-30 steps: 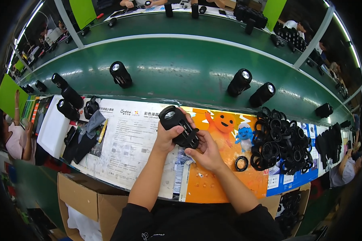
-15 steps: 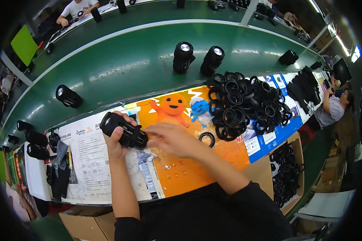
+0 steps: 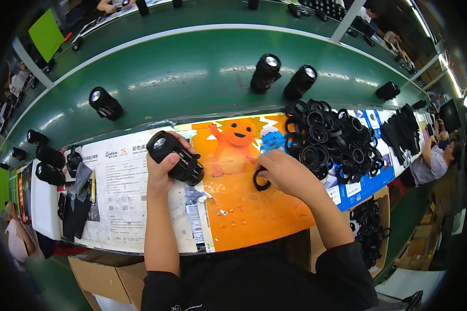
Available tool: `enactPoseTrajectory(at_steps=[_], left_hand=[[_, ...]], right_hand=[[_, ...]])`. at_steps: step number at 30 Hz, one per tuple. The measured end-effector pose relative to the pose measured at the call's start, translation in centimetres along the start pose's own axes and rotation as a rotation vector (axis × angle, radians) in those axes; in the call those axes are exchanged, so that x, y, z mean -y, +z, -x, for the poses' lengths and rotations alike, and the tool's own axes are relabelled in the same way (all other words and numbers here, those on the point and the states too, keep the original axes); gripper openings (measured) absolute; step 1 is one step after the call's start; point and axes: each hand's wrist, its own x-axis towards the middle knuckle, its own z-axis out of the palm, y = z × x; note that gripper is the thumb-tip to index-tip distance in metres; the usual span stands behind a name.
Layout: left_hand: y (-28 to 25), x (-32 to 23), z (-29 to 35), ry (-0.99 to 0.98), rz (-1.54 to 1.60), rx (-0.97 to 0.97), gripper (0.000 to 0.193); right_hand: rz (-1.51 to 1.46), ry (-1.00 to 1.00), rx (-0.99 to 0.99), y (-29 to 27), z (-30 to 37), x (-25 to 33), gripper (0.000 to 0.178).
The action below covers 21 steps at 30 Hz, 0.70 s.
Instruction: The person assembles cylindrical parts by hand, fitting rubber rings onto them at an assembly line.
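Note:
My left hand (image 3: pixel 163 168) is wrapped round a black cylindrical portable speaker (image 3: pixel 174 155), tilted over the white printed sheets, with a dark strap near its lower right end. Over the orange printed mat, my right hand (image 3: pixel 281 173) is closed on a black ring (image 3: pixel 261 180), fingertips at its upper edge. Just right of that hand lies a big heap of similar black rings (image 3: pixel 331 137). The right fingertips are partly hidden behind the hand.
Several upright speakers (image 3: pixel 265 73) stand on the green conveyor (image 3: pixel 187 67) beyond the table. More speakers (image 3: pixel 49 173) lie at the far left beside dark cloth (image 3: pixel 78 217). Below the table's right edge is a carton of rings (image 3: pixel 368 228); an open cardboard box (image 3: pixel 101 274) sits lower left.
My right hand has left the speaker's lower end and moved right, taking hold of the loose ring on the mat. My left hand still holds the speaker. The whole view has shifted slightly.

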Motion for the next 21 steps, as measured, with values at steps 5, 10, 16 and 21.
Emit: enactPoseTrajectory(at_steps=[5, 10, 16, 21], left_hand=[[0.0, 0.4, -0.1, 0.003, 0.060, 0.024, 0.064], [-0.3, -0.1, -0.2, 0.022, 0.057, 0.021, 0.057], [0.6, -0.6, 0.1, -0.043, 0.002, -0.021, 0.060], [1.2, 0.5, 0.5, -0.021, -0.095, -0.034, 0.063]], right_hand=[[-0.334, -0.107, -0.201, 1.6, -4.5, 2.1, 0.034], [-0.271, -0.144, -0.246, 4.3, -6.0, 1.6, 0.035], [-0.218, -0.213, -0.304, 5.2, -5.4, 1.6, 0.024], [-0.638, -0.146, -0.424, 1.5, -8.4, 3.0, 0.017]])
